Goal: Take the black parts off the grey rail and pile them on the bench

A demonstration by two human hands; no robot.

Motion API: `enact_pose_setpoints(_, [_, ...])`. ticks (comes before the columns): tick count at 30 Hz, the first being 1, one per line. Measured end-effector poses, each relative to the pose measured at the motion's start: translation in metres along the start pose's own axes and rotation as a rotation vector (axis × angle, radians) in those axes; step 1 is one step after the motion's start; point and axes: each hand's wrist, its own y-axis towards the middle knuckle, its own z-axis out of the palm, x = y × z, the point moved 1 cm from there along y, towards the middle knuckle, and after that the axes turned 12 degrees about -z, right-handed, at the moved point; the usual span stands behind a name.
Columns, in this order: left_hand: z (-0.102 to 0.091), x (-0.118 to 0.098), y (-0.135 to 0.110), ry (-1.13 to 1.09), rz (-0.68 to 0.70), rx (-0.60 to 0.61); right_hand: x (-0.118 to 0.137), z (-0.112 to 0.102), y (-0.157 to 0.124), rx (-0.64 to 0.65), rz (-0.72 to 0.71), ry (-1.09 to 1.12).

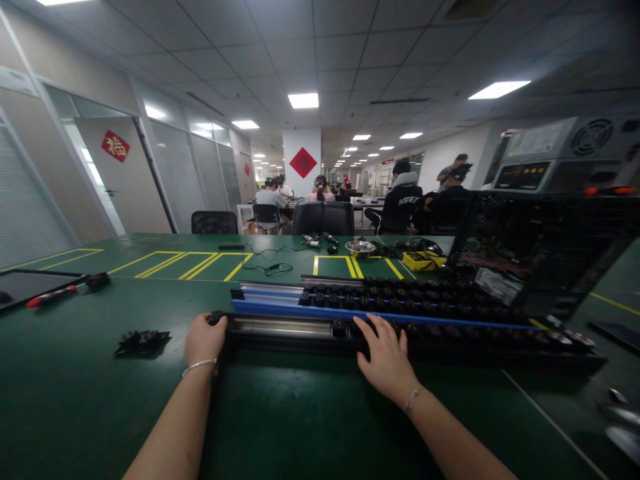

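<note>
1. While the near rail is lying across the middle of the green tabletop, its long axis is being seen to run roughly parallel to the tabletop's near edge. One end is pointing toward the left edge and the other toward the right edge.
2. The rail's left end is being gripped by the left hand, whose fingers are curled shut around it.
3. The right hand is being rested palm down on the rail's middle, its fingers spread loosely over the small black parts seated in the channel. Whether any part is being pinched cannot be told.
4. Between the two hands bare silvery metal is being shown in the channel, while the stretch toward the right edge is being filled by a row of black parts.
5. Just behind, a blue rail is being carried parallel to it.
6. Loose black pieces are being seen near the left hand, toward the left edge, and a red-handled screwdriver beyond them.
7. Toward the far right corner an open computer case is being seen, with a metal bowl near the far edge.
</note>
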Motion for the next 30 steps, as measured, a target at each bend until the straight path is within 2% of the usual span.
enact_pose_setpoints(17, [0.009, 0.013, 0.015, -0.230, -0.121, -0.038, -0.015, -0.032, 0.007, 0.234, -0.002, 0.350])
enact_pose_setpoints(22, [0.012, 0.018, 0.022, -0.259, -0.144, -0.064, -0.013, -0.037, 0.008, 0.264, 0.005, 0.363])
enact_pose_setpoints(30, [0.013, 0.022, 0.029, -0.287, -0.136, -0.100, -0.013, -0.033, 0.008, 0.247, 0.006, 0.337])
